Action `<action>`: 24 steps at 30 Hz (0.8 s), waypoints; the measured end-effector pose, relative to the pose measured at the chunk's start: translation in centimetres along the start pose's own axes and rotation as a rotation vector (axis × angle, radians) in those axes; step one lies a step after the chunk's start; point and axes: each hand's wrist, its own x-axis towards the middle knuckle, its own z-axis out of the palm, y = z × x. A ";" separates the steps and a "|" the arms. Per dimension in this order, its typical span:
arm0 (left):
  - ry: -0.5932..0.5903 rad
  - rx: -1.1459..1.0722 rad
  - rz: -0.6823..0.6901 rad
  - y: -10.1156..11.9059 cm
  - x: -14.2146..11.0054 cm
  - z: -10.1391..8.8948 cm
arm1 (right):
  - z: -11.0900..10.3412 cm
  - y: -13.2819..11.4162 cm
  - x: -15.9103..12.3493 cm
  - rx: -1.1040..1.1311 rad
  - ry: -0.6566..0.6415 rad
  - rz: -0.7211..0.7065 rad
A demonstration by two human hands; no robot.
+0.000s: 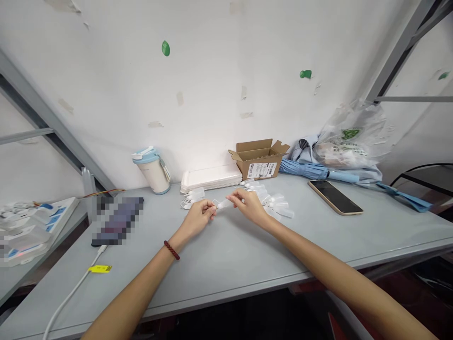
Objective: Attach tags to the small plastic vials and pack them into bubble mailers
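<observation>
Above the grey table [247, 255], my two hands hold one small translucent white piece [224, 204] between them. A thin white loop comes off its left end, and my left hand [198, 218] pinches it between thumb and fingers. At the other end, the fingertips of my right hand [247, 204] are closed on the clear body. A small pile of similar translucent pieces [279, 205] lies just beyond and right of my right hand. Several more with white loops [194, 194] lie behind my left hand. What kind of article they are, I cannot make out.
A stack of white trays [212, 177] and an open cardboard box [262, 163] stand by the wall. A cup [152, 172] is left of them. To the right lie a phone [335, 197], a blue umbrella [307, 168] and a plastic bag [354, 137]. A white cable [71, 295] runs at left.
</observation>
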 end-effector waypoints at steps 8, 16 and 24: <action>0.000 -0.015 0.014 0.2 -0.1 -0.1 | 0.0 0.0 0.0 0.018 -0.038 0.010; 0.015 -0.074 0.016 0.9 0.3 -1.2 | -0.7 -0.8 0.3 0.054 -0.017 0.046; 0.053 -0.164 -0.043 1.0 0.3 -1.6 | -1.3 -0.4 0.6 0.123 0.036 0.124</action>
